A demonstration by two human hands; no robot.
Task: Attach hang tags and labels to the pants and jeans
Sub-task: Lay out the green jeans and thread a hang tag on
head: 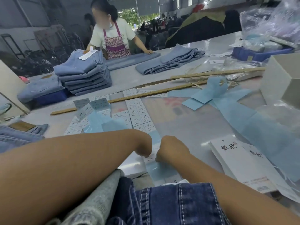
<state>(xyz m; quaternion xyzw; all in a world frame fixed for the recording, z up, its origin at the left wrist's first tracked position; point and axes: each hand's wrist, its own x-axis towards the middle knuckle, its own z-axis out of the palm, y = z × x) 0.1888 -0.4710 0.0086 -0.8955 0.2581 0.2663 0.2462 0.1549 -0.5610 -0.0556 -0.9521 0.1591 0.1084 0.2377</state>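
L hand & R hand are both pinching a white sticker label on its blue strip, right by the dark jeans. I think it's peeling; go slow & flat so it isn't ripping.

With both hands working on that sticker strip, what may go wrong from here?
1. Both hands, left and right, pinch the label strip on its blue backing; a sticker may tear or come off crooked.
2. The loose blue backing scraps lie beside the hang tag stack and could cover it.
3. The many label sheets lie close together, so a wrong one might be taken.
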